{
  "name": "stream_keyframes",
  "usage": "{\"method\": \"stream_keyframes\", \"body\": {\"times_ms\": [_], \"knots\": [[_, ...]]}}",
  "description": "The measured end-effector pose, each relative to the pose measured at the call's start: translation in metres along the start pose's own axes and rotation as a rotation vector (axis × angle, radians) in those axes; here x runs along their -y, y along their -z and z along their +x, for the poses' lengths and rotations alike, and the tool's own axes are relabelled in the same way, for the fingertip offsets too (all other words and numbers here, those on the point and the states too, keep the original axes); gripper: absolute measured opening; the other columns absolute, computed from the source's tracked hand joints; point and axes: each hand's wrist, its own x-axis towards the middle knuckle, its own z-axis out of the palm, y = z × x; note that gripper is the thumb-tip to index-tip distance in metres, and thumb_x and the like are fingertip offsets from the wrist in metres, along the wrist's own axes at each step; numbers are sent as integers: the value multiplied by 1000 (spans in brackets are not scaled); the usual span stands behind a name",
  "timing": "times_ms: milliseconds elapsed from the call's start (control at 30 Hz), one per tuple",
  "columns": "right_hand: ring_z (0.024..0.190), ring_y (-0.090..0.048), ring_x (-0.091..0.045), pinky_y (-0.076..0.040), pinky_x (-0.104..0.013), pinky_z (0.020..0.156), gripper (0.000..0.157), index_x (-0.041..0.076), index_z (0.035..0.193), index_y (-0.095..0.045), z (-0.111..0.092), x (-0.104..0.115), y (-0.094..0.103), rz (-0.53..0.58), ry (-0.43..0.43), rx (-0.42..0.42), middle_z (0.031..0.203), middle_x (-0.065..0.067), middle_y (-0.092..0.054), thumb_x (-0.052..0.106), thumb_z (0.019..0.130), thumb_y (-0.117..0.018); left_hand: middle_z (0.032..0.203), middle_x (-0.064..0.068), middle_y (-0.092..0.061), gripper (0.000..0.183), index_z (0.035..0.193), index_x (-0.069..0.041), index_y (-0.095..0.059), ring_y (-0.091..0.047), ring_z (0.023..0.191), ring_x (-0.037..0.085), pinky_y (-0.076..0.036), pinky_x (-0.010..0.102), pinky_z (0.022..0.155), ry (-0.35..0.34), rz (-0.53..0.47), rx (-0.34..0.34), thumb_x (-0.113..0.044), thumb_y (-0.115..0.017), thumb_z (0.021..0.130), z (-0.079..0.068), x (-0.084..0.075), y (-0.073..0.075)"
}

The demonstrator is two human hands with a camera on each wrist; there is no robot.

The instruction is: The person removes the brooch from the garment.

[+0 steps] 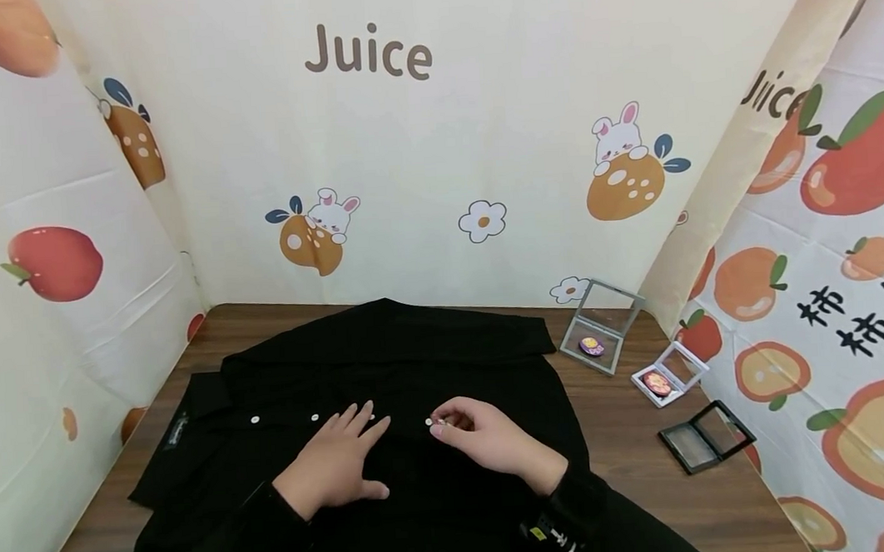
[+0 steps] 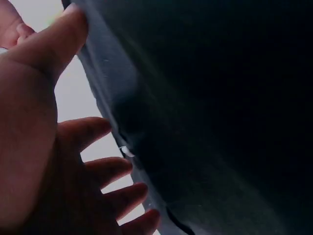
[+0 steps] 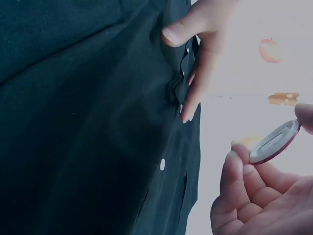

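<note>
A black button-up shirt [image 1: 400, 341] lies spread on the wooden table, with a row of white buttons [image 1: 255, 419] across it. My left hand [image 1: 332, 461] rests on the shirt with fingers spread, beside the button row. To its right, my right hand [image 1: 491, 440] pinches a round pin badge [image 3: 275, 143] between thumb and fingers above the cloth. In the right wrist view the badge shows its pale back, a pin bar and a dark red rim. The left wrist view has the left fingers [image 2: 115, 171] straight along the shirt.
On the table's right side stand three opened hinged cases. A grey one [image 1: 625, 331] holds a purple badge [image 1: 592, 346], a white one [image 1: 694, 364] holds a red-orange badge [image 1: 657, 383], and a black one [image 1: 689, 448] sits nearest. Fruit-printed curtains [image 1: 405, 144] enclose the table.
</note>
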Motion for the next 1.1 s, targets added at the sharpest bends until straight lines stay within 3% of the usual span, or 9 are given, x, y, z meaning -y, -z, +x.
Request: {"method": "stream_keyframes", "body": {"times_ms": [200,367,600,900,1100], "knots": [[81,-61,-11,-53,-31,69,35,22,124,-67,-5,-7,-5,-118,11,-71,102,9,-64,48,102,-62,168,17,-23,107,160,-21,-41,-20,153,44,-19,61,121,21,-12,59,-73,-79,74,5,5,-6],[83,-57,-10,-50,-30,70,39,20,124,-67,-18,-12,1,-219,-7,-132,106,9,-61,51,101,-62,169,17,-22,106,161,-21,-40,-19,153,44,-19,61,121,5,-24,64,-71,-79,75,6,5,-6],[87,-57,-10,-50,-32,75,42,13,127,-66,-38,-26,17,-272,-109,-215,112,4,-62,46,101,-66,170,16,-20,106,162,-23,-38,-18,154,43,-18,61,121,2,-24,71,-70,-78,76,8,5,-4],[90,-58,-12,-50,-36,78,39,8,127,-67,-77,-60,55,-322,-246,-347,110,-1,-64,38,101,-69,170,16,-19,107,162,-24,-36,-17,154,42,-19,60,121,-1,3,71,-74,-76,76,11,6,-10],[101,-64,-25,-54,-47,84,54,-2,132,-62,-101,-81,85,-449,-304,-399,122,-16,-64,42,101,-67,170,16,-18,108,162,-24,-36,-16,154,42,-18,61,121,18,-6,70,-73,-77,75,9,8,-8]]}}
